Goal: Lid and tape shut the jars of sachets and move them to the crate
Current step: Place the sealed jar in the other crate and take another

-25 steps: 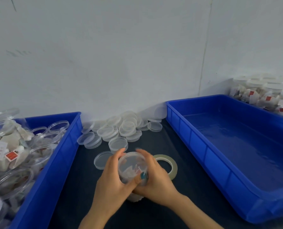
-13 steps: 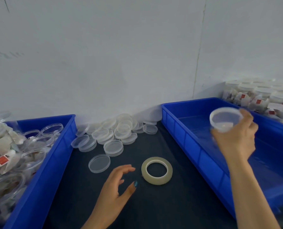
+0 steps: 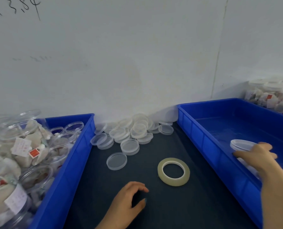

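Note:
My right hand (image 3: 259, 158) grips a lidded clear jar of sachets (image 3: 242, 145) low inside the blue crate (image 3: 202, 134) on the right, near its left wall. My left hand (image 3: 129, 202) hovers over the dark mat with fingers loosely curled and nothing in it. A roll of clear tape (image 3: 173, 171) lies flat on the mat between the hands. A heap of clear lids (image 3: 134, 129) sits against the wall, one single lid (image 3: 116, 161) lying nearer. Open jars of sachets (image 3: 26, 151) fill the left blue crate (image 3: 68, 171).
More lidded jars of sachets (image 3: 273, 96) stand behind the right crate at the far right. A white wall closes the back. The dark mat (image 3: 154, 204) runs between the two crates.
The right hand carried the lidded jar from the mat's centre over to the right crate and lowered it inside. The left hand let go of the jar and stayed over the mat.

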### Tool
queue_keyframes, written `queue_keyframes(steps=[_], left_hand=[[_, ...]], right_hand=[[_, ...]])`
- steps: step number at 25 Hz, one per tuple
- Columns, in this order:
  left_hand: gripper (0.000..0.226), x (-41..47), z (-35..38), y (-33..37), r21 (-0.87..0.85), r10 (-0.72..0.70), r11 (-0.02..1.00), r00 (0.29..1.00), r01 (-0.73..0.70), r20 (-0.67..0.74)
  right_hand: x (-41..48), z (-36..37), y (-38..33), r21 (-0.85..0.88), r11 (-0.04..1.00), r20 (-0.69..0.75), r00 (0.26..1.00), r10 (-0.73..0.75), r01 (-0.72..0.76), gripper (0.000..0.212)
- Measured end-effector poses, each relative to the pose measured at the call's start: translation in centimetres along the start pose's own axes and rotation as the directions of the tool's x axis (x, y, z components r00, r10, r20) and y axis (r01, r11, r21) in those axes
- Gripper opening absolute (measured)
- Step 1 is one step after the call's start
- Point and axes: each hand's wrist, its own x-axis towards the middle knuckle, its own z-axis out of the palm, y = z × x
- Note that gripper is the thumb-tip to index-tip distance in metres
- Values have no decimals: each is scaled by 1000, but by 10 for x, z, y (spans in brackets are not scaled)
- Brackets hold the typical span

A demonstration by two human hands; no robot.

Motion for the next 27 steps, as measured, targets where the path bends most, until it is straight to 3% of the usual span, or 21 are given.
queue_keyframes(steps=[3, 6, 8, 9, 10, 11, 12, 13, 15, 16, 17, 19, 22, 23, 25, 27], left_hand=[[24, -6, -13, -4, 156, 18, 988, 1000, -21, 25], [34, -16, -47, 4, 472, 44, 880, 998, -56, 37], [43, -26, -81, 14, 647, 160, 761, 981, -55, -105], [40, -31, -97, 16, 703, 234, 710, 952, -30, -195], [32, -35, -114, 16, 745, 272, 667, 927, 13, -259], [28, -38, -131, 13, 787, 283, 612, 908, 77, -309], [29, -42, -150, 11, 807, 253, 566, 896, 169, -365], [33, -45, -166, 4, 809, 213, 521, 876, 273, -432], [50, -54, -196, -9, 773, 122, 457, 829, 441, -545], [53, -60, -208, -16, 763, 120, 439, 811, 475, -573], [52, -68, -218, -25, 767, 157, 438, 800, 469, -579], [52, -84, -229, -35, 762, 209, 472, 783, 444, -586], [61, -104, -234, -40, 498, -12, 647, 661, 577, -750], [59, -107, -232, -41, 441, -78, 661, 639, 608, -765], [45, -107, -222, -36, 416, -129, 663, 642, 623, -756], [29, -106, -214, -27, 440, -77, 715, 687, 543, -723]], right_hand=[[-2, 2, -2, 78, 997, 55, 998, 24, -28, 89], [-12, 9, -2, 15, 999, -48, 998, -32, 33, 86], [-31, 26, -2, -156, 963, -205, 946, -249, 220, 84], [-47, 40, -6, -254, 903, -250, 878, -408, 348, 85], [-68, 56, -13, -301, 814, -223, 794, -566, 496, 83], [-93, 72, -22, -267, 706, -107, 708, -698, 656, 77], [-121, 90, -33, -133, 579, 69, 591, -804, 804, 66], [-147, 108, -43, 24, 442, 283, 418, -863, 897, 55], [-199, 145, -55, 282, 188, 551, 2, -834, 941, 47], [-222, 162, -60, 385, 111, 574, -144, -806, 916, 47], [-244, 175, -64, 466, 70, 558, -232, -797, 882, 48], [-280, 197, -72, 562, 20, 484, -309, -819, 827, 50], [-317, 212, -82, 623, 45, 447, -308, -840, 781, 58], [-324, 215, -84, 630, 75, 468, -301, -831, 773, 62], [-337, 220, -84, 646, 134, 506, -290, -812, 752, 74], [-345, 221, -82, 686, 171, 498, -284, -819, 708, 88]])
